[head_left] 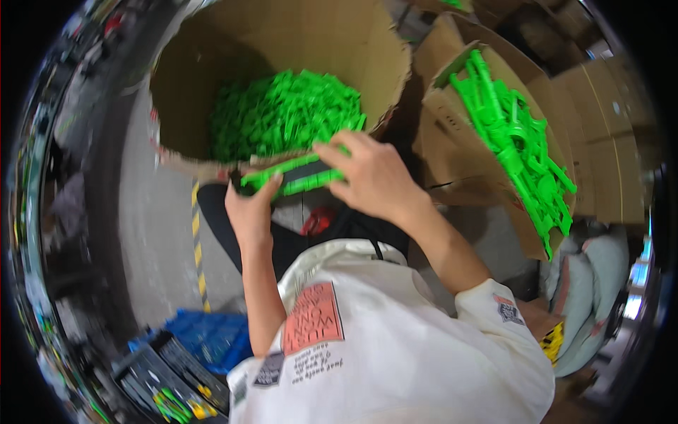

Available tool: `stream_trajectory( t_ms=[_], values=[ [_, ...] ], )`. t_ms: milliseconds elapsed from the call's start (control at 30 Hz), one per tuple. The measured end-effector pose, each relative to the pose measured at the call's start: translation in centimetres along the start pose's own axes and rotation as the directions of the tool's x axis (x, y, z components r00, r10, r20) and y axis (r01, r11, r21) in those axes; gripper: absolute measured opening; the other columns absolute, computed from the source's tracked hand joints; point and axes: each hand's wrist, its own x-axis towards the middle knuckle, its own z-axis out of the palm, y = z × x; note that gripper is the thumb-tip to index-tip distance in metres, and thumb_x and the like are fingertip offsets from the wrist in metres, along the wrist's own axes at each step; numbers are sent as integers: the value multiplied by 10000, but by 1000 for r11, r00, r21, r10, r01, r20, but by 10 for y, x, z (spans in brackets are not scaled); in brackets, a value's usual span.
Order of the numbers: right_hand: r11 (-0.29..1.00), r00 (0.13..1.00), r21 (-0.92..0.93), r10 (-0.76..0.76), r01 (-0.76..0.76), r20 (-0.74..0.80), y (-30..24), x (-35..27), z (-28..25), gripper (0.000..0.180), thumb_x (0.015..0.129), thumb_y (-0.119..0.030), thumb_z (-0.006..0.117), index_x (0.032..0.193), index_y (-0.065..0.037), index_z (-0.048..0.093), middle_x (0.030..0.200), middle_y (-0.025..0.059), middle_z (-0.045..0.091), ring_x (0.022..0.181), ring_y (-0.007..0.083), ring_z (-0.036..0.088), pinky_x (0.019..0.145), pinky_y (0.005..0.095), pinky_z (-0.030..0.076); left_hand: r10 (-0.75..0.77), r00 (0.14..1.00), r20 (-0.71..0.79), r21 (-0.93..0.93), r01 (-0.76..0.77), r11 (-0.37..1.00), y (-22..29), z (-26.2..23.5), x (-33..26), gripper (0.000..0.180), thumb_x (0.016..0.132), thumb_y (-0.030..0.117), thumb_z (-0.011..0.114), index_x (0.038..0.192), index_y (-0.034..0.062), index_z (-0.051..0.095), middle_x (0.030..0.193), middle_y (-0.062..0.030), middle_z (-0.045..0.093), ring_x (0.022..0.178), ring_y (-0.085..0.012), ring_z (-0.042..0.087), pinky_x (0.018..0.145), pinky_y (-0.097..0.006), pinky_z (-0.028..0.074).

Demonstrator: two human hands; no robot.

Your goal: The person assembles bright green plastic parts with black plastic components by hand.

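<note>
Fingers of the left hand [251, 213] are being clamped on the left end of a green frame with a dark middle [308, 171], thumb on top, the others mostly hidden. Right end is being gripped by the right hand [372, 174], fingers bent. Frame is being held at the near rim of a large cardboard bin [339, 35]; contact with rim cannot be told. Green pieces [296, 109] are being held heaped inside. To the right, longer green parts [510, 138] are being contained by an open cardboard box [452, 126].
</note>
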Motion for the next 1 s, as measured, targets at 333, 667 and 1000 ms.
stream_trajectory(
  t_ms=[333, 667, 1000],
  values=[
    [889, 946, -373, 315, -265, 79, 48, 39, -115, 358, 706, -356, 691, 754, -4, 650, 781, 177, 626, 765, 344, 633, 664, 468, 528, 0, 959, 283, -295, 87, 952, 18, 16, 1, 304, 919, 162, 638, 1144, -23, 554, 860, -59, 621, 529, -70, 410, 476, -243, 337],
    [707, 791, -366, 485, -605, -372, 298, 282, -178, 609, 709, -570, 684, 798, 32, 696, 872, 199, 710, 737, 350, 693, 713, 439, 552, -128, 986, 104, -290, 153, 945, 12, -16, 27, 217, 947, 173, 598, 1067, -1, 548, 748, -76, 607, 495, -82, 410, 438, -237, 316],
    [630, 775, -454, 480, -630, -410, 315, 269, -181, 412, 795, -332, 590, 926, 43, 702, 978, 266, 678, 929, 396, 668, 786, 469, 538, -179, 974, 140, -351, 218, 910, 15, -1, 17, 293, 901, 113, 528, 1159, -27, 536, 821, -112, 605, 598, -123, 476, 512, -263, 383]
  ],
)
